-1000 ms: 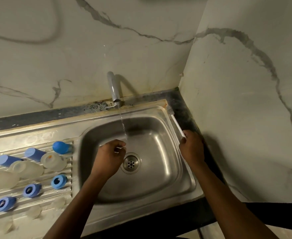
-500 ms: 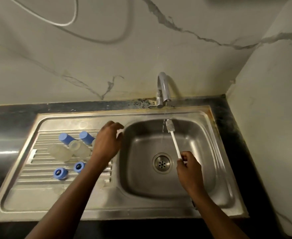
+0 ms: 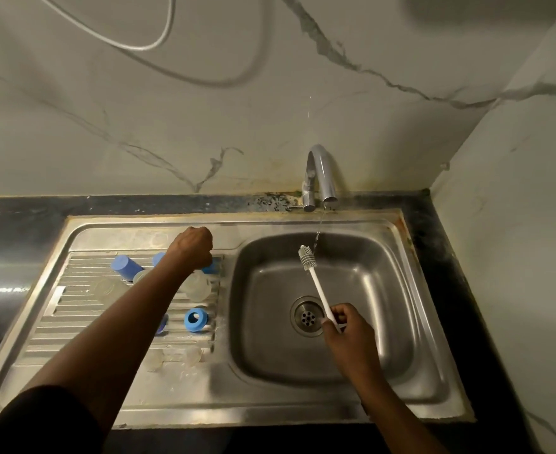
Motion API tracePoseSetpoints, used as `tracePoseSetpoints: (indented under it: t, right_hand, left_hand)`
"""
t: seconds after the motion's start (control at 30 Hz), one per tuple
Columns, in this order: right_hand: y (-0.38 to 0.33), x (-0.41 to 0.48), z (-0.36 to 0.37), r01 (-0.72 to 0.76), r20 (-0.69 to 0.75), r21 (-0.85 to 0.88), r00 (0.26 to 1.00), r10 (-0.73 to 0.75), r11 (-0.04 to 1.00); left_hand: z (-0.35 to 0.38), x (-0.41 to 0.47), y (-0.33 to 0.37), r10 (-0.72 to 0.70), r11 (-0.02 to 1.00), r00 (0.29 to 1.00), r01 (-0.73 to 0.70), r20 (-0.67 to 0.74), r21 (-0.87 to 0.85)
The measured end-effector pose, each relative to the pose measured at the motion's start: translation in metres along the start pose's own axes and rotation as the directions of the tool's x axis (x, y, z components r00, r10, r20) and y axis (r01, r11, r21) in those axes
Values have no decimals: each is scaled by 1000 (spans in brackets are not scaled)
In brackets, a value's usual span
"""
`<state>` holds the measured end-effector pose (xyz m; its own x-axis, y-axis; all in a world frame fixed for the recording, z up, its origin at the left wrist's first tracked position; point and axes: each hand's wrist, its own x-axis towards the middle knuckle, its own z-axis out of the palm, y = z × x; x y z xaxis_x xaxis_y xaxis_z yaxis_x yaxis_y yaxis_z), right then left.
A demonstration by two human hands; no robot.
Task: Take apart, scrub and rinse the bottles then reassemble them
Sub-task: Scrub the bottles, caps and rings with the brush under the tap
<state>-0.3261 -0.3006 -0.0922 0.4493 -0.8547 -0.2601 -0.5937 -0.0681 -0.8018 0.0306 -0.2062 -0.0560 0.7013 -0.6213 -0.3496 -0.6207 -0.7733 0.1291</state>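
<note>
My left hand (image 3: 192, 248) is over the ribbed drainboard (image 3: 73, 311), fingers curled down on the blue-capped end of a clear bottle (image 3: 198, 286) lying there. Beside it lies another clear bottle with a blue cap (image 3: 125, 267). A blue screw ring (image 3: 195, 319) sits nearer me, and a second one is partly hidden under my forearm. Clear teats (image 3: 154, 359) lie at the drainboard's front. My right hand (image 3: 345, 329) grips the handle of a white bottle brush (image 3: 316, 283) over the sink basin (image 3: 388, 290), with the brush head up beside the water stream.
The tap (image 3: 320, 173) runs a thin stream into the basin, whose drain (image 3: 307, 316) is by my right hand. A black counter (image 3: 4, 244) borders the steel sink. Marble walls close the back and right. A white cable (image 3: 139, 45) hangs on the back wall.
My left hand left the basin, reached over the drainboard and curled onto a bottle. My right hand brought the brush from the sink's right rim to the stream. The view swung left.
</note>
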Motion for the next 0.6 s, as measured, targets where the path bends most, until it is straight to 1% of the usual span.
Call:
tracePoseSetpoints:
  t: [0.1,0.2,0.27,0.3,0.33,0.37,0.4,0.43,0.47,0.5,0.53,0.57,0.6]
  right_hand:
    - [-9,9,-7,-2,-30,12,1000,3,1000]
    - [-17,22,-13,30,-72,24,997,-28,999]
    - [-19,31,-16,63,-89,30,994,-60,998]
    - [-20,34,-17,71,-86,36,994,-68,997]
    - [-20,36,-18,80,-80,40,994,-76,996]
    - [-21,36,-19,87,-71,39,994,-84,995]
    - [-22,35,-20,95,-60,45,994,-92,995]
    - [-22,33,-22,97,-43,55,995,-95,994]
    - [-23,30,-25,101,-19,69,995,-100,992]
    - [-24,26,-29,102,15,90,994,-104,991]
    - [-25,20,-33,96,59,126,993,-104,987]
    - [-27,14,-39,87,112,169,988,-107,982]
    - [-30,7,-44,84,167,196,979,-117,977]
  left_hand:
    - [-3,-1,5,41,997,998,-44,-39,-61]
    - [-7,-17,21,104,974,986,-127,-129,-187]
    - [-10,-36,35,151,929,971,-203,-183,-308]
    - [-10,-47,43,164,890,965,-234,-204,-392]
    - [-8,-57,50,162,827,965,-248,-208,-504]
    - [-5,-68,58,151,722,970,-239,-189,-649]
    - [-1,-76,64,134,565,981,-194,-142,-802]
    - [3,-84,69,119,376,990,-116,-76,-919]
    - [7,-90,74,111,189,994,-30,-9,-981]
    - [11,-94,77,106,29,993,47,50,-998]
    - [14,-96,80,101,-96,990,110,101,-989]
    - [17,-98,82,94,-183,985,159,144,-970]
    - [18,-98,84,85,-237,980,196,180,-952]
